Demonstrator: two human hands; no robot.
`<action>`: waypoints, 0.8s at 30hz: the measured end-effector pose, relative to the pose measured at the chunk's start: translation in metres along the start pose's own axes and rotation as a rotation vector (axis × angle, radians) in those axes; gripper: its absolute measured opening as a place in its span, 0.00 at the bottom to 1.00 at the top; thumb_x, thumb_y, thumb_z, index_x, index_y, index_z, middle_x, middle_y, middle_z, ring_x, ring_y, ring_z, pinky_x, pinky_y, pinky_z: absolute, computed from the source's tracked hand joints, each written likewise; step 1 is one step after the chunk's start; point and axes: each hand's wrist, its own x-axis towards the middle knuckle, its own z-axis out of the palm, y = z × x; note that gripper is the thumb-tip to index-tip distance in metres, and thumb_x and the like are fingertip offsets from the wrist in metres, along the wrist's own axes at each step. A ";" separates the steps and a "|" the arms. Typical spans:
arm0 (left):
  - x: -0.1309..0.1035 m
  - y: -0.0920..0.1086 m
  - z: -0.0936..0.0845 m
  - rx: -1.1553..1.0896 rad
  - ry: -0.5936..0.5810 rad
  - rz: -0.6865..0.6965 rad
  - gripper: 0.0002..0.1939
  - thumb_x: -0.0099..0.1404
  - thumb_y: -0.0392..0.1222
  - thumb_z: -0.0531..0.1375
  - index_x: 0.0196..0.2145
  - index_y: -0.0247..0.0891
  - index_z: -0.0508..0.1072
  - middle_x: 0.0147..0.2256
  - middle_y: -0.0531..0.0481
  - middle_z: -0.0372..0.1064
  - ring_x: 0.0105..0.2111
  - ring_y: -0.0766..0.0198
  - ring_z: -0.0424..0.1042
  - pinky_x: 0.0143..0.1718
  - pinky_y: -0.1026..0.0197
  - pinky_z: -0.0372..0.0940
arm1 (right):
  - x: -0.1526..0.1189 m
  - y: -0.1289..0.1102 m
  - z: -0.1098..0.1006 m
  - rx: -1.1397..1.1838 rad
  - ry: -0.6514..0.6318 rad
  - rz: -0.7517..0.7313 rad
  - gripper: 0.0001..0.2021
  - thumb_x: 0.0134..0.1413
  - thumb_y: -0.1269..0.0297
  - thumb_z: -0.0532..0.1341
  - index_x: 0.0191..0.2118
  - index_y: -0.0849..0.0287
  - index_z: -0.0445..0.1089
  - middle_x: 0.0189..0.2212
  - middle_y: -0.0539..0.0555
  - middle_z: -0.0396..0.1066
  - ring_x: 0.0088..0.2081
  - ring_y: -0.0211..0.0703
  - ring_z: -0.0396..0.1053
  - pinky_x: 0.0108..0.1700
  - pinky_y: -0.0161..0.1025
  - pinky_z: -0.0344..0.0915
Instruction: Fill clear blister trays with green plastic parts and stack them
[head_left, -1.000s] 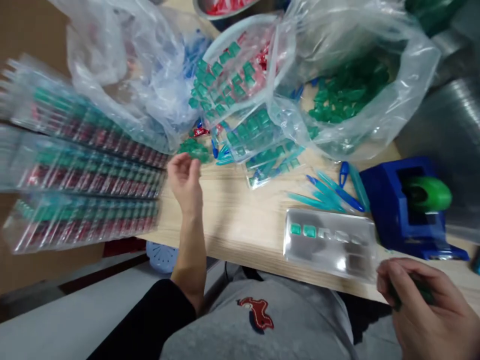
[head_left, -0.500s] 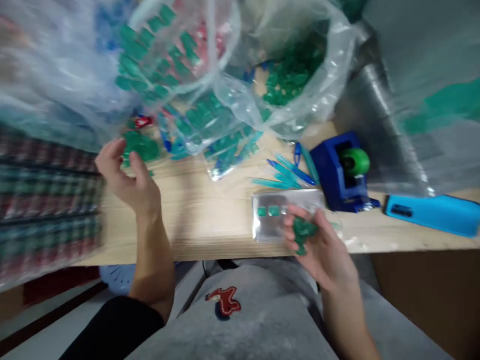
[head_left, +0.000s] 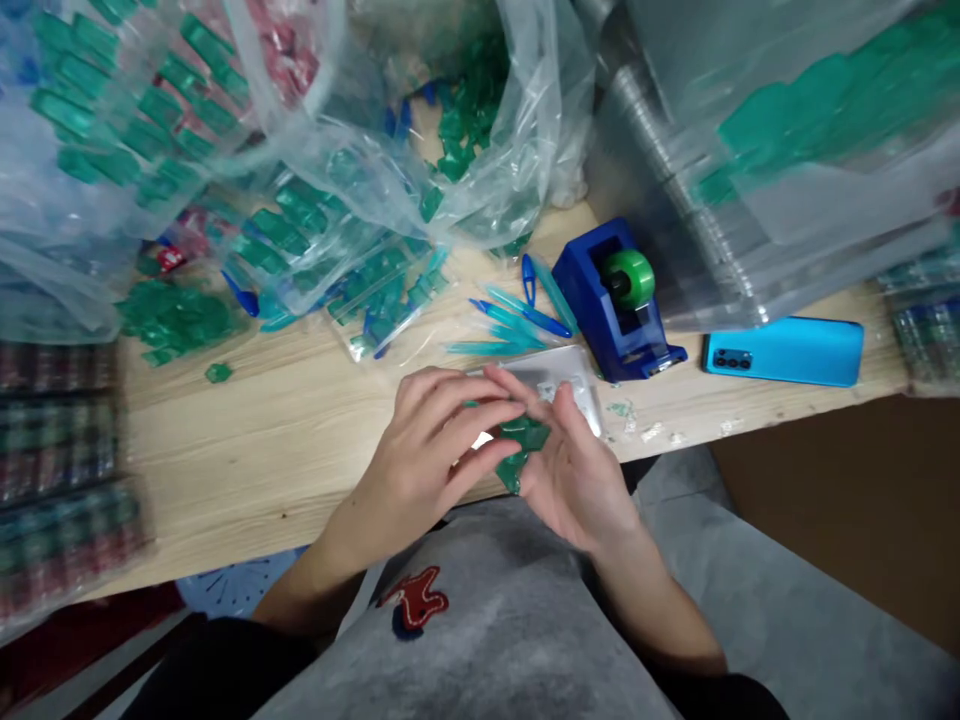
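The bench (head_left: 262, 440) runs across the view, its far edge hidden under clear bags (head_left: 551, 110). Over its near edge, the left hand (head_left: 442, 445) hangs half open, palm down, fingers slightly apart and bent above the right one; whether its fingertips touch anything I cannot tell. The right hand (head_left: 574, 450) is cupped half open, palm up, thumb raised, with green pieces (head_left: 529, 432) lying on its fingers. Just right of it stands a blue tape dispenser (head_left: 585, 300). Behind the hands, by the near edge, a clear tray (head_left: 589, 385) is largely covered, its contents hard to make out. The left fingers partly hide the green pieces; their number is unclear.
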 end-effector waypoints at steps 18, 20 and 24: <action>0.001 0.002 0.001 -1.274 0.137 -0.618 0.04 0.64 0.42 0.63 0.35 0.40 0.73 0.36 0.53 0.76 0.31 0.69 0.76 0.36 0.66 0.72 | -0.008 -0.004 -0.013 -0.485 0.173 -0.429 0.11 0.61 0.54 0.59 0.41 0.49 0.77 0.27 0.47 0.69 0.23 0.31 0.63 0.23 0.31 0.59; -0.002 0.001 0.002 -1.159 0.114 -0.553 0.03 0.64 0.41 0.63 0.35 0.40 0.72 0.38 0.52 0.76 0.38 0.67 0.76 0.41 0.65 0.71 | -0.011 -0.006 -0.010 -0.553 0.139 -0.462 0.13 0.63 0.52 0.56 0.44 0.46 0.77 0.29 0.48 0.71 0.25 0.32 0.65 0.25 0.33 0.62; -0.004 0.002 0.000 -0.937 0.083 -0.427 0.06 0.64 0.41 0.63 0.39 0.43 0.71 0.40 0.49 0.75 0.43 0.63 0.75 0.44 0.60 0.73 | -0.015 -0.010 -0.001 -0.869 0.165 -0.574 0.10 0.56 0.61 0.65 0.44 0.46 0.76 0.32 0.47 0.74 0.33 0.38 0.70 0.38 0.37 0.68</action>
